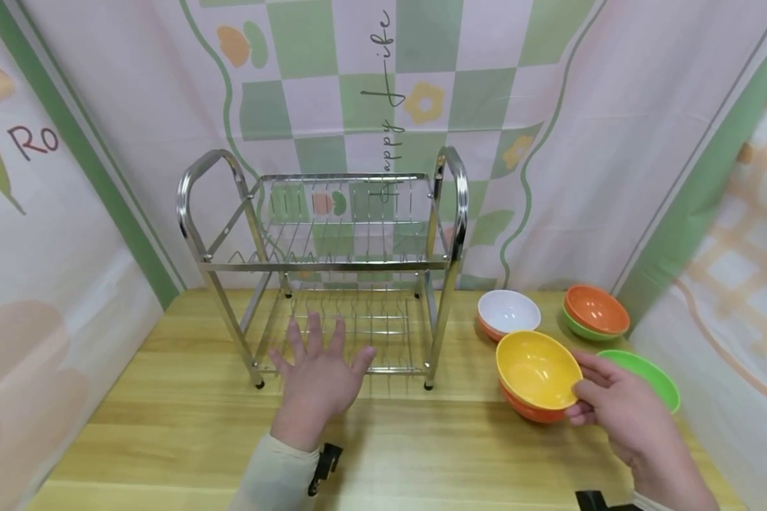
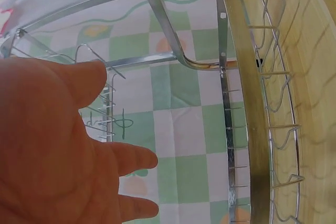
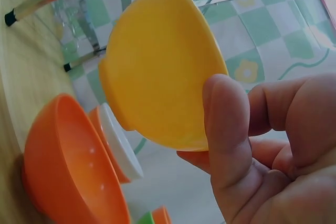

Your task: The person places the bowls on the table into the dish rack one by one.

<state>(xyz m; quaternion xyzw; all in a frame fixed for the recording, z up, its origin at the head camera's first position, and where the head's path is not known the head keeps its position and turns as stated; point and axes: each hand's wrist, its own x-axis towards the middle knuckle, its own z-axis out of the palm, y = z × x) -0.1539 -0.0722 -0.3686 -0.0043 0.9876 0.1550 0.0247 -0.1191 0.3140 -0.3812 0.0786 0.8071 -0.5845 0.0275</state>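
A yellow bowl (image 1: 537, 369) is pinched at its right rim by my right hand (image 1: 626, 408), thumb on the near side and fingers behind. In the right wrist view the yellow bowl (image 3: 157, 72) is tilted and raised above an orange bowl (image 3: 73, 166). From the head view that orange bowl (image 1: 532, 411) shows just beneath it. My left hand (image 1: 322, 376) is spread, palm down, in front of the two-tier metal dish rack (image 1: 332, 267), holding nothing. The left wrist view has the hand (image 2: 52, 145) beside the rack's bars (image 2: 252, 108).
Behind the yellow bowl a white bowl (image 1: 510, 309) sits in an orange one. Farther right, an orange bowl (image 1: 597, 309) rests in a green bowl (image 1: 584, 330). Another green bowl (image 1: 645, 376) is partly behind my right hand. A patterned curtain (image 1: 575, 142) hangs behind the wooden table (image 1: 166, 433).
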